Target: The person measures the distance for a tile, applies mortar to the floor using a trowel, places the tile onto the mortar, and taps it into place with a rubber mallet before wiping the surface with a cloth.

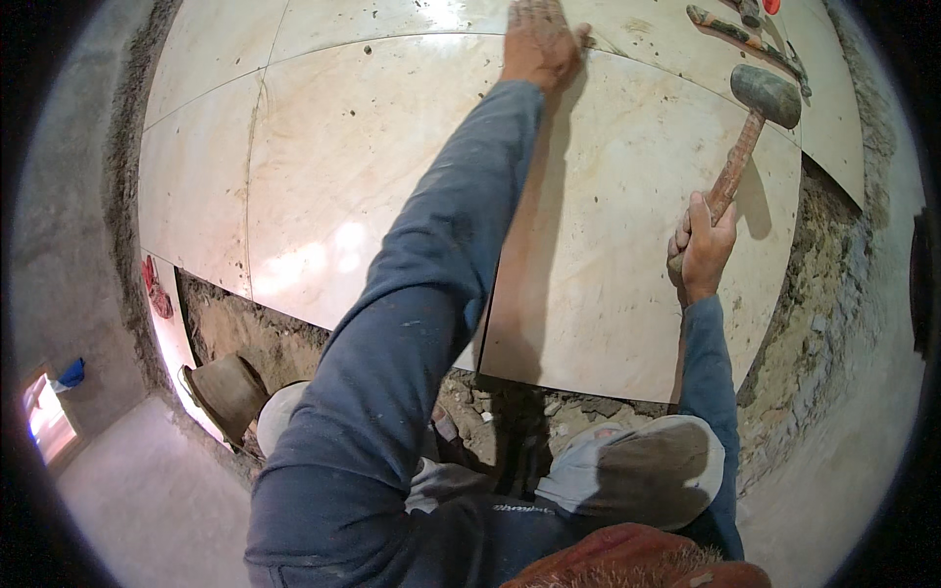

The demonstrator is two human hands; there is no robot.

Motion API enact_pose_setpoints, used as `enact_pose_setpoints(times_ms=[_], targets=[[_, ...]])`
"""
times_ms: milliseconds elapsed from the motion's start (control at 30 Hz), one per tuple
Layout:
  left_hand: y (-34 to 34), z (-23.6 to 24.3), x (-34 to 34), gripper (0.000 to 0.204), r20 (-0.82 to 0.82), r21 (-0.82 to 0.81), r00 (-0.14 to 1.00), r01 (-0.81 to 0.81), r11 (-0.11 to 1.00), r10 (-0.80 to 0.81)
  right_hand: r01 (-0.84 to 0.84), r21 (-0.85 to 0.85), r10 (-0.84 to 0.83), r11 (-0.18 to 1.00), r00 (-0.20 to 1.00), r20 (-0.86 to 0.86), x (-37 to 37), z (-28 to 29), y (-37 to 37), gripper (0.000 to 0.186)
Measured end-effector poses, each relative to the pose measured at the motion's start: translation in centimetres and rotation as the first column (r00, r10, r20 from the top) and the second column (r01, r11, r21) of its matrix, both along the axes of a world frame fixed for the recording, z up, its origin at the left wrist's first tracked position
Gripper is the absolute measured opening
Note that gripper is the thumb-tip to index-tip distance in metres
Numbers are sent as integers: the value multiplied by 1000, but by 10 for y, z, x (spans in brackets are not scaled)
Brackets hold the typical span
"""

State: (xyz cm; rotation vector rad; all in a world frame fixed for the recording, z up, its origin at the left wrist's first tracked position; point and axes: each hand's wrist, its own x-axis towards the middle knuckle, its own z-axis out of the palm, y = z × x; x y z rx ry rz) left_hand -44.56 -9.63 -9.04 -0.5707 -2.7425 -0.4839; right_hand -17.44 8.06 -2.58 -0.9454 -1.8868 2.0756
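Stretched far forward, my left hand (541,47) lies flat on the cream floor tiles, close to a joint between them. Its fingertips reach the upper edge of the picture. My right hand (706,245) grips the wooden handle of a rubber mallet (766,96). The mallet's dark head points away from me, and its shadow falls on the tile (627,265) beneath. A dark gap shows between that tile and the large tile (343,176) to its left. Small crumbs of dirt are scattered over the tiles.
Rough earth and mortar (818,255) border the tiles at right and near my knees. A bucket (227,395) stands at lower left, with a red coil of string (156,289) beyond it. A hammer (745,41) lies at far right. Grey walls flank both sides.
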Motion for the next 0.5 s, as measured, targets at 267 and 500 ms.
enact_pose_setpoints(times_ms=[267, 500], targets=[[-67, 14, -18, 57, 70, 4, 998, 9, 1000, -9, -6, 2, 6, 1000, 1000, -20, -3, -2, -2, 19], [-130, 24, -29, 70, 148, -143, 953, -242, 960, 263, -23, 6, 23, 1000, 999, -29, -5, -3, -6, 17]])
